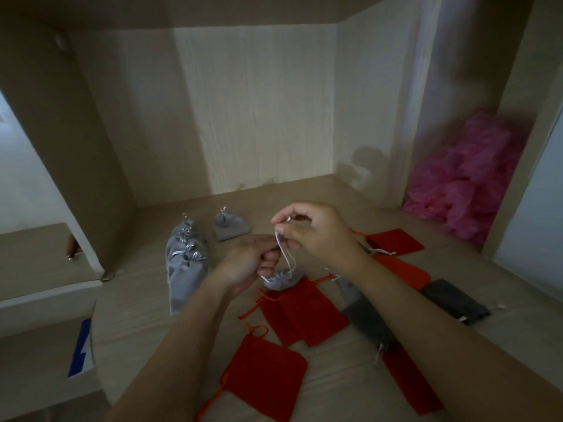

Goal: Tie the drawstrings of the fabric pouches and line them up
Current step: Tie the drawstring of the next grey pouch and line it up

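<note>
pouch [281,281] mouth up, drawstring [287,257] vert. to R hand [316,229]

Crumpled pink plastic [469,178] fills a side niche at 2 o'clock. A box [45,360] with a blue mark sits at 8 o'clock. A pale wood panel [259,117] stands at 12 o'clock.

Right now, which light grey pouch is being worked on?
The small pouch whose white cord the left hand and right hand pinch; the other grey pouches lie untouched farther left.
</note>
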Demonstrator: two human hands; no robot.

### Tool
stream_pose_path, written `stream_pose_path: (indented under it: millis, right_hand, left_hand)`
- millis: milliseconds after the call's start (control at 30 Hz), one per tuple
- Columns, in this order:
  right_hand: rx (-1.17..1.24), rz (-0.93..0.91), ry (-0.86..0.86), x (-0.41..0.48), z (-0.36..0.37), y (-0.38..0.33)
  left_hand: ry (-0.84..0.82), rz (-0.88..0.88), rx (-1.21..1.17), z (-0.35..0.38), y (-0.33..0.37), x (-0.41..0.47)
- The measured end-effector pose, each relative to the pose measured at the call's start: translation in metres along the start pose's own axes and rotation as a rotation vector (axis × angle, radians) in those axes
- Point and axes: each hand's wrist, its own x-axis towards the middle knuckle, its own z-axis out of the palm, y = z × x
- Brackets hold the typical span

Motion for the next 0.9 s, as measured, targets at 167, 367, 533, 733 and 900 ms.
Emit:
stream_pose_path:
  millis: [167, 367, 533, 733, 900]
  right_hand:
    - [-0.155, -0.064, 0.065, -0.001, 0.009, 0.011]
    - [-0.106, -0.056, 0.138, 0.001, 0.008, 0.015]
    - [0.040, 0.130, -0.035, 0.001, 0.003, 0.019]
    - [-0.075, 0.190, -0.090, 0.002, 0.004, 0.031]
    - [0.080, 0.246, -0.039, 0.006, -0.002, 0.026]
  left_hand:
    - [-0.046, -0.089, -0.208, 0.002, 0.004, -0.003]
    - [-0.070, 0.068, -0.166, -0.003, -0.002, -0.002]
    - [0.008, 0.170, -0.245, -0.008, -0.003, 0.002]
    - [-0.004, 0.172, -0.323, -0.014, -0.001, 0.001]
    - [0.203, 0.333, -0.014, -0.011, -0.001, 0.000]
